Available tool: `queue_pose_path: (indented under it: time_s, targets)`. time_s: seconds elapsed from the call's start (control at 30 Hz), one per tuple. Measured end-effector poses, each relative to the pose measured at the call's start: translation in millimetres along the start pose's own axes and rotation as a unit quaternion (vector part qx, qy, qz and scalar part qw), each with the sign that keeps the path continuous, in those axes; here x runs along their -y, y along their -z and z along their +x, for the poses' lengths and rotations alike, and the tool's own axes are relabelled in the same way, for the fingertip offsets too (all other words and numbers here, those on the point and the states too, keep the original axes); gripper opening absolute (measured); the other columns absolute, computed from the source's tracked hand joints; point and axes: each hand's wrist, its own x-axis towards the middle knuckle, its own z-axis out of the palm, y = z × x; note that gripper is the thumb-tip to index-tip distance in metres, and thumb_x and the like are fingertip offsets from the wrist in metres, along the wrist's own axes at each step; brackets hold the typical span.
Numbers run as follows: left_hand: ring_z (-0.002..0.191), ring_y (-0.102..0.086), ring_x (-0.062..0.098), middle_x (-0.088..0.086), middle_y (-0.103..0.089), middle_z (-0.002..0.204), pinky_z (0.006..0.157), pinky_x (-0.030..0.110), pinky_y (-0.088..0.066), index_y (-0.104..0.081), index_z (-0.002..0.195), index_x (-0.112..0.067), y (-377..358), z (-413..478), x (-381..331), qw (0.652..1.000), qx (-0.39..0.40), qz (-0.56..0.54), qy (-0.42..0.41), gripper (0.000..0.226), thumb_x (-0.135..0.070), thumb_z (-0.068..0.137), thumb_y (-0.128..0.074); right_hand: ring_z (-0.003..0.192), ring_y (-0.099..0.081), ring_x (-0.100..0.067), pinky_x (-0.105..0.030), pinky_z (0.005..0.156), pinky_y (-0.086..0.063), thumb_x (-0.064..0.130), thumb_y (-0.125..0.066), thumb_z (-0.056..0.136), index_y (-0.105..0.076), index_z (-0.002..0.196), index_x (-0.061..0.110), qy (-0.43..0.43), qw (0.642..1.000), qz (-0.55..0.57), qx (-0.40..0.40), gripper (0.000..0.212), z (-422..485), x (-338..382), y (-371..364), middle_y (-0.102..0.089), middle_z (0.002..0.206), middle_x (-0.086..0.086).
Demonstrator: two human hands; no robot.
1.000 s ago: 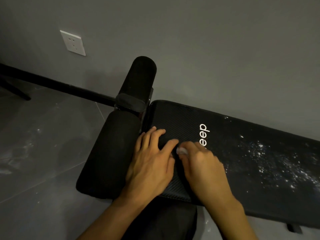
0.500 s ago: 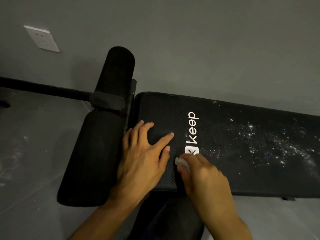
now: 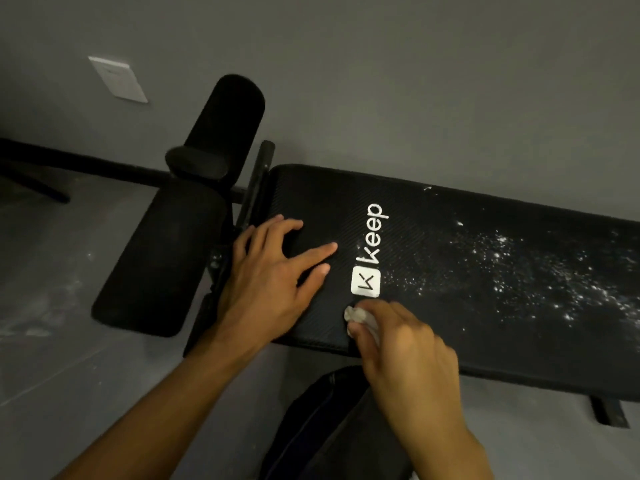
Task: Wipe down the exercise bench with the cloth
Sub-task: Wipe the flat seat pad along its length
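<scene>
- One view to go on, the head cam looking down, so it all comes from that.
- Progress: I'd call it early. The stretch of the long black padded exercise bench [image 3: 485,327] under the left fingers [image 3: 311,252] looks clean. Out past the right fingertips, further along the pad, there's a wide scatter of white powdery specks [image 3: 519,271] not wiped yet. Most of the job is left, imo.
- The small crumpled white cloth [image 3: 358,315] is bunched in the right hand [image 3: 405,351]. It pokes out just ahead of the thumb and touches the pad right under the white square "Keep" logo [image 3: 366,281], close to the near edge.
- That hand has its fingers curled over the cloth and its thumb closed in from below, pinching it.
- The left hand [image 3: 263,289] lies on the pad's end with fingers spread and mostly straight, tips down on the cover. Looks like bracing. Its thumb is the closest bit to the cloth, but clearly apart.
- Textures: the pad cover has a fine ribbed, carbon-weave look with a slight sheen.
- Beyond the left knuckles sit two fat black foam rollers [image 3: 162,258], matte and cylindrical.
- The grey floor [image 3: 69,358] shows dusty white smears, and the smooth grey wall [image 3: 415,81] carries a white socket plate [image 3: 117,79].
</scene>
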Motion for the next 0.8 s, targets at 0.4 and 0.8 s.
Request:
queue_pose_path:
  time_s: [0.4, 0.8]
  targets:
    - [0.138, -0.042, 0.029, 0.008, -0.051, 0.144, 0.114, 0.057, -0.032, -0.057, 0.14, -0.04, 1, -29, -46, 0.996, 0.042, 0.076, 0.03, 0.043, -0.046, 0.1, -0.042, 0.089, -0.069, -0.022, -0.033, 0.062, -0.038, 0.047, -0.048, 0.102, -0.06, 0.12, 0.033, 0.092, 0.995, -0.035, 0.014, 0.026, 5, -26, 7, -0.064, 0.112, 0.008]
    - [0.154, 0.014, 0.032, 0.007, 0.001, 0.166, 0.119, 0.068, 0.003, -0.01, 0.154, -0.054, 16, -31, -68, 0.964, 0.205, 0.099, 0.138, 0.054, -0.051, 0.105, -0.031, 0.077, -0.069, -0.02, -0.031, 0.056, -0.033, 0.045, -0.049, 0.102, -0.062, 0.109, 0.031, 0.136, 0.99, -0.048, 0.001, 0.02, 8, -27, 1, -0.066, 0.105, 0.007]
